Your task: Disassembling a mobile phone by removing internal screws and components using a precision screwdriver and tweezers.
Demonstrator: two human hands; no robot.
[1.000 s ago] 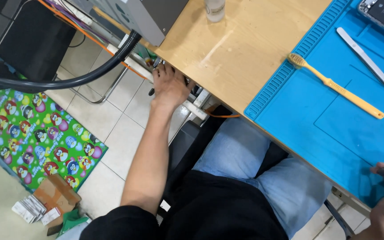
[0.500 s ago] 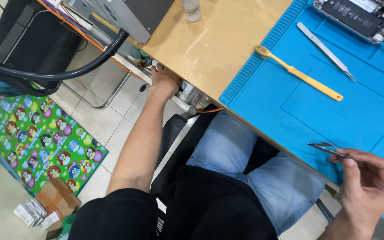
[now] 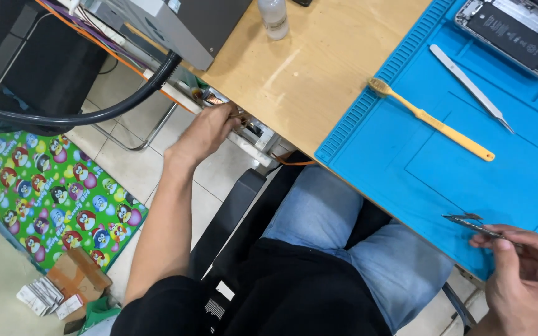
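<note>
— Tweezers (image 3: 476, 226), thin and metal: where are they?

— In the right hand (image 3: 526, 281), low at the right edge of the view. The fingers are pinched shut on the rear of them, and the tips reach out leftward over the near edge of the blue work mat (image 3: 468, 180).

— And the left hand (image 3: 203, 132)?

— Stretched out under the edge of the wooden tabletop (image 3: 306, 68), at a clutter of small parts and an orange cable (image 3: 294, 163) there. Its fingers are curled, but the tabletop edge hides the tips, so I cannot tell whether they have hold of anything.

— What lies on the mat?

— A yellow-handled brush (image 3: 434, 119), lying slantwise, and a second, straight pair of metal tweezers (image 3: 471, 87) just beyond it. At the top right corner sits an opened phone (image 3: 512, 34), its insides showing.

— Anything else?

— A small clear bottle (image 3: 273, 17) on the bare wood, and beside it a grey machine (image 3: 175, 25) with a thick black hose (image 3: 63, 117) curving away. The person sits in blue jeans (image 3: 344, 236); a green patterned sheet (image 3: 38, 193) lies on the tiled floor (image 3: 132, 168).
</note>
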